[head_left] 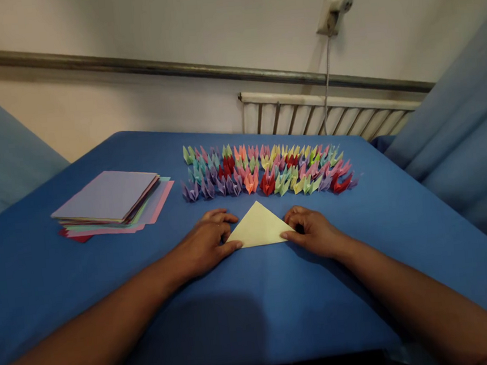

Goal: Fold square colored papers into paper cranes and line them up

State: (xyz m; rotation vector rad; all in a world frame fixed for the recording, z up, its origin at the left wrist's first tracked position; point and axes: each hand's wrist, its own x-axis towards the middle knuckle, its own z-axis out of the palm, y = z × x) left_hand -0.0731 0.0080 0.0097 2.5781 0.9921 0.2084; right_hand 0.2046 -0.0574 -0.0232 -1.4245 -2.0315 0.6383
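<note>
A pale yellow sheet of origami paper point(259, 226), folded into a triangle, lies on the blue tablecloth with its point facing away from me. At its left corner, my left hand point(210, 239) has its thumb on top of the paper and its fingers curled beside it. The right corner is pinched by my right hand point(311, 229), thumb on top and fingers bent behind. Just beyond the triangle's tip stand rows of small folded paper cranes point(251, 180) in purple, red, pink, green, yellow and blue.
To the left rests a loose stack of coloured paper sheets point(108, 197), lavender on top. The blue tablecloth point(222, 332) covers the table. Behind are a metal rail point(165, 68), a radiator point(288, 110) and a wall socket point(331, 16) with a cord. Blue curtains point(461, 89) hang on both sides.
</note>
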